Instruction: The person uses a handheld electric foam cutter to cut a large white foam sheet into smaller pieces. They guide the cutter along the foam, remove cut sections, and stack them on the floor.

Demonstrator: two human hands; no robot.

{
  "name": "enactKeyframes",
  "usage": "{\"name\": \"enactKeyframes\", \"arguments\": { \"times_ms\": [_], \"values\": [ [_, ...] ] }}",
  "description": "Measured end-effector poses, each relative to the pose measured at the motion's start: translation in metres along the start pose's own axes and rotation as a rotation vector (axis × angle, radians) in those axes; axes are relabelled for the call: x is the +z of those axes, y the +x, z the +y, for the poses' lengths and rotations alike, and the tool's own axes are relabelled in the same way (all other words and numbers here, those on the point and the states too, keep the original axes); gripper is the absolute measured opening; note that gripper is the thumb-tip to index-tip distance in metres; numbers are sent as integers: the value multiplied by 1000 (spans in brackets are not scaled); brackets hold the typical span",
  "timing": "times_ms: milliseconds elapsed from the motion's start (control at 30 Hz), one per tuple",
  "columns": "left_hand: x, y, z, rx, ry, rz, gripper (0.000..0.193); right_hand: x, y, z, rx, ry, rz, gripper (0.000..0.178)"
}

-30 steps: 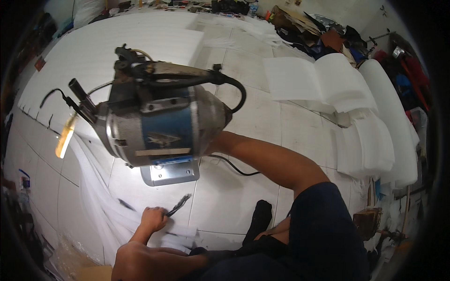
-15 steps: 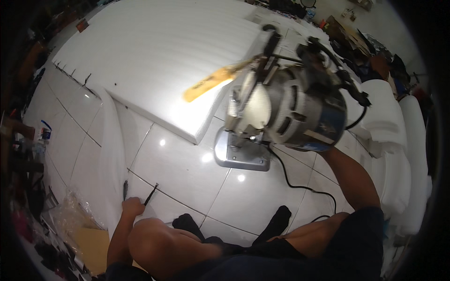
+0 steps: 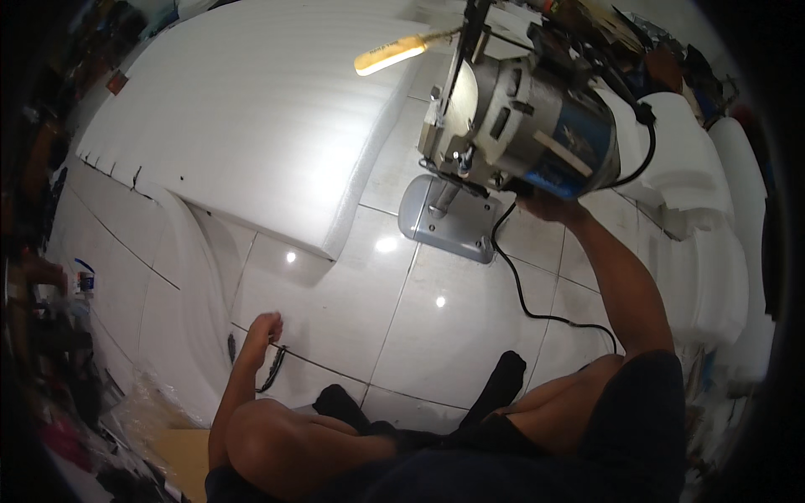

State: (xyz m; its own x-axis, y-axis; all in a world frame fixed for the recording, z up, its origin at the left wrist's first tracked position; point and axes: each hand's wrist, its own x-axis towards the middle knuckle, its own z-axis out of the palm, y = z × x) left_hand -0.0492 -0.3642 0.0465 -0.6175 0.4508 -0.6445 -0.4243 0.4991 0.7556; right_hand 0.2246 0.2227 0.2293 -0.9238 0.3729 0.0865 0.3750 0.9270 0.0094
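A straight-knife cloth cutting machine (image 3: 537, 126) with a grey and blue motor stands in front of me to the right. Its grey base plate (image 3: 449, 222) is over the floor tiles, and a yellow lamp with a lit edge (image 3: 390, 55) juts out to its left. My right hand (image 3: 549, 205) grips the machine below the motor, its fingers partly hidden. At the lower left my left hand (image 3: 267, 327) is closed, its fingers curled; whether anything is in them I cannot make out. A thin dark strip (image 3: 272, 369) lies on the floor close beside it.
A large white foam slab (image 3: 251, 109) covers the floor at the upper left. A curved white foam strip (image 3: 189, 277) runs along its near side. More white foam pieces (image 3: 696, 251) stand at the right. A black cord (image 3: 524, 293) crosses the tiles from the machine.
The cutting machine has moved farther away from me in the view, my right hand with it. My left hand has risen from beside the foam strip and shifted slightly right.
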Motion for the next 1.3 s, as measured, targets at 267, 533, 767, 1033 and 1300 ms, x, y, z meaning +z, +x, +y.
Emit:
{"name": "enactKeyframes", "arguments": {
  "times_ms": [267,533,767,1033,1300],
  "values": [
    [25,36,104,15,78,-48,87,-2,60,25,307,-92,-69,54],
    [-10,22,74,115,883,182,40,-11,126,45,451,11,-201,49],
    [-19,-110,27,-230,1029,248,35,17,153,42,414,95,-123,30],
    [59,-216,93,-550,600,352,32,59,179,35,188,464,340,58],
    [81,-125,114,-308,615,379,32,117,210,47,549,1065,386,49]
  ]
}}
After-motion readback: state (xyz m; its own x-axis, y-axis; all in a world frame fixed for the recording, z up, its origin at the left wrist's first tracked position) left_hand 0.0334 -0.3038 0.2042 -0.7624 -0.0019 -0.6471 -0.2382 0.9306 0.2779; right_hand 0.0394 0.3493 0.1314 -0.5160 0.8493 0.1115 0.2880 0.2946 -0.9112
